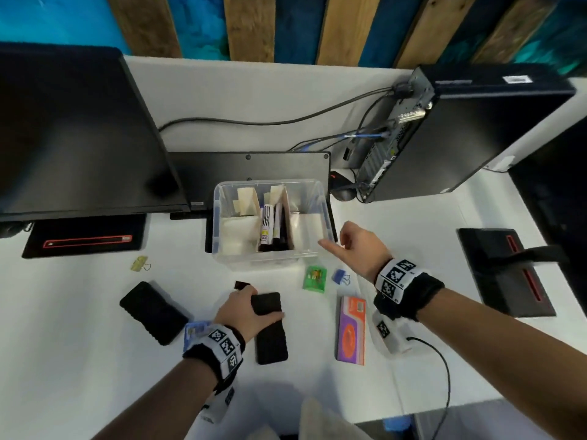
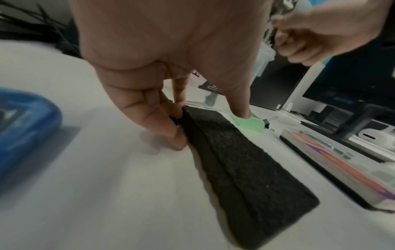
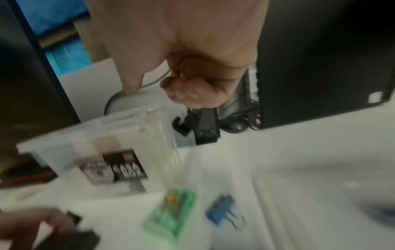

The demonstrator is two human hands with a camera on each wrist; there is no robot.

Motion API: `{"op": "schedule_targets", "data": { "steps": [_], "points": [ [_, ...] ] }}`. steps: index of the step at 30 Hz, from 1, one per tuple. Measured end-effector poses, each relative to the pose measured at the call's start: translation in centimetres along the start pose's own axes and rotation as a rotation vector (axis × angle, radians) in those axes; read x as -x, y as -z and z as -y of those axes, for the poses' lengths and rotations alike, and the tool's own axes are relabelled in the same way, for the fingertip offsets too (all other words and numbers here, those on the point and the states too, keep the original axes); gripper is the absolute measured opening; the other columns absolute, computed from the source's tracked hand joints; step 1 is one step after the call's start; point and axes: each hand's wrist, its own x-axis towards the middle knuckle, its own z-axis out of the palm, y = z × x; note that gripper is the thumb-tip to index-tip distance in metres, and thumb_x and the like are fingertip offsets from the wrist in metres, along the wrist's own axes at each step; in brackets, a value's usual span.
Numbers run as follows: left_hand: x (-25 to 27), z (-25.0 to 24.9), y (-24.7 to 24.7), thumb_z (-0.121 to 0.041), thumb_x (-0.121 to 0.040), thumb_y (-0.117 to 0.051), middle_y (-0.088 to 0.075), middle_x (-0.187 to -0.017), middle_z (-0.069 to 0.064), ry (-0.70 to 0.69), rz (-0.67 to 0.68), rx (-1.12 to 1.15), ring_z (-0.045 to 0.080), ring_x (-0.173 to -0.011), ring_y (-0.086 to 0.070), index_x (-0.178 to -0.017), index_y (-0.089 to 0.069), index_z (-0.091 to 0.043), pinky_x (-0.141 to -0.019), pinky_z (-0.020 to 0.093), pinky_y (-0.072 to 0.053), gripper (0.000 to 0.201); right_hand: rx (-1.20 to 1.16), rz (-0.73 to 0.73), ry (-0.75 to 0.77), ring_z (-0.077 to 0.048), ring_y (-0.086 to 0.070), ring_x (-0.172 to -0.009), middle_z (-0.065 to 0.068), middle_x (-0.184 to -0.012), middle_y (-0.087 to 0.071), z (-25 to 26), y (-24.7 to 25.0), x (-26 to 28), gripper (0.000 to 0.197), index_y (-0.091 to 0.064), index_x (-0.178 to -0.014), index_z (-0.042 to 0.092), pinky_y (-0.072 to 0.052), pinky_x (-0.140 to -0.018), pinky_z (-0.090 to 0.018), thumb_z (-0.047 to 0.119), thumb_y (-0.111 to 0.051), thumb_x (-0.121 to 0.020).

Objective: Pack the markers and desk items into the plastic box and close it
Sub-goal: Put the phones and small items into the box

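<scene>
The clear plastic box (image 1: pixel 313 192) stands open at the desk's centre with markers (image 1: pixel 266 228) upright in its middle compartment. My left hand (image 1: pixel 251 308) grips the far end of a black felt pad (image 1: pixel 271 338) that lies flat on the desk. In the left wrist view the left hand (image 2: pixel 209 129) has its fingers (image 2: pixel 171 135) on one edge of the black felt pad (image 2: pixel 245 169) and the thumb over the other. My right hand (image 1: pixel 343 246) hovers by the box's front right corner, fingers curled, thumb out, holding nothing. The right wrist view shows the right hand (image 3: pixel 159 92) above the box (image 3: pixel 64 143).
Around the box lie a green case (image 1: pixel 314 278), a blue binder clip (image 1: pixel 340 276), an orange-purple box (image 1: pixel 351 330), a yellow binder clip (image 1: pixel 139 264) and a second black pad (image 1: pixel 152 312). A blue lid (image 1: pixel 192 331) sits under my left wrist. Monitors and a PC tower (image 1: pixel 460 131) stand behind.
</scene>
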Motion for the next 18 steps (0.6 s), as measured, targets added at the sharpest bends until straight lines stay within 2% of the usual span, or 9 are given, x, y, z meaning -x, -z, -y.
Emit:
{"op": "schedule_targets", "data": {
  "steps": [2,5,8,9,12,13,16,18],
  "points": [
    [0.4,-0.8,-0.3,-0.073,-0.049,-0.069,-0.05,-0.117,0.007,0.036,0.009,-0.046,0.025,-0.098,-0.06,-0.12,-0.046,-0.022,-0.083,0.034,-0.052,0.09,0.138,0.152,-0.135,-0.023,-0.057,-0.07,0.0,-0.072,-0.059,-2.5,-1.1,1.9,0.06,-0.042,-0.097,0.014,-0.046,-0.065,-0.033,0.069,-0.056,-0.075],
    [0.9,-1.9,-1.1,-0.068,-0.048,-0.074,-0.034,-0.132,0.012,0.087,0.009,-0.097,0.032,-0.107,-0.057,-0.13,-0.037,-0.019,-0.089,0.037,-0.051,0.102,0.211,0.351,-0.367,-0.027,-0.062,-0.086,-0.01,-0.105,-0.064,-5.4,-3.9,4.6,0.095,-0.029,-0.128,0.009,-0.046,-0.072,-0.034,0.071,-0.063,-0.066],
    [1.2,-2.3,-1.9,-0.055,-0.05,-0.08,-0.028,-0.132,0.013,0.098,-0.017,-0.088,0.034,-0.103,-0.056,-0.124,-0.038,-0.017,-0.09,0.041,-0.052,0.093,0.198,0.379,-0.426,-0.03,-0.063,-0.104,-0.01,-0.117,-0.063,-6.9,-6.7,6.5,0.112,-0.019,-0.137,0.006,-0.047,-0.079,-0.035,0.072,-0.067,-0.061],
    [1.2,-2.2,-2.1,-0.051,-0.051,-0.081,-0.028,-0.13,0.013,0.103,-0.023,-0.066,0.034,-0.102,-0.056,-0.123,-0.038,-0.017,-0.09,0.043,-0.052,0.091,0.178,0.368,-0.421,-0.029,-0.064,-0.104,-0.009,-0.115,-0.064,-7.0,-7.3,6.8,0.111,-0.017,-0.138,0.007,-0.047,-0.078,-0.035,0.069,-0.069,-0.062],
    [1.3,-2.2,-2.4,-0.042,-0.052,-0.083,-0.031,-0.122,0.01,0.11,-0.024,0.014,0.034,-0.099,-0.056,-0.124,-0.038,-0.021,-0.094,0.045,-0.051,0.088,0.122,0.337,-0.401,-0.026,-0.063,-0.086,-0.003,-0.094,-0.058,-7.0,-8.3,6.9,0.089,-0.022,-0.131,0.008,-0.046,-0.069,-0.033,0.046,-0.075,-0.071],
    [1.3,-2.2,-2.4,-0.039,-0.052,-0.084,-0.032,-0.12,0.01,0.106,-0.023,0.036,0.034,-0.098,-0.056,-0.125,-0.038,-0.023,-0.094,0.045,-0.051,0.087,0.128,0.333,-0.38,-0.026,-0.062,-0.084,-0.003,-0.092,-0.058,-6.9,-8.5,6.9,0.085,-0.022,-0.13,0.007,-0.046,-0.069,-0.034,0.04,-0.075,-0.073],
    [1.7,-2.2,-2.0,-0.034,-0.052,-0.083,-0.042,-0.114,0.008,0.072,0.019,0.08,0.03,-0.096,-0.056,-0.126,-0.035,-0.027,-0.091,0.045,-0.053,0.089,0.178,0.345,-0.311,-0.031,-0.064,-0.097,-0.009,-0.108,-0.064,-7.1,-8.7,6.8,0.089,-0.017,-0.135,0.008,-0.049,-0.075,-0.035,0.036,-0.074,-0.073],
    [2.3,-2.1,-1.5,-0.032,-0.056,-0.082,-0.052,-0.112,0.006,0.036,0.051,0.149,0.027,-0.095,-0.057,-0.131,-0.03,-0.027,-0.085,0.039,-0.053,0.091,0.16,0.354,-0.256,-0.033,-0.065,-0.097,-0.009,-0.112,-0.063,-7.1,-8.3,6.9,0.082,-0.024,-0.127,0.014,-0.05,-0.075,-0.035,0.04,-0.075,-0.069]
  ]
}}
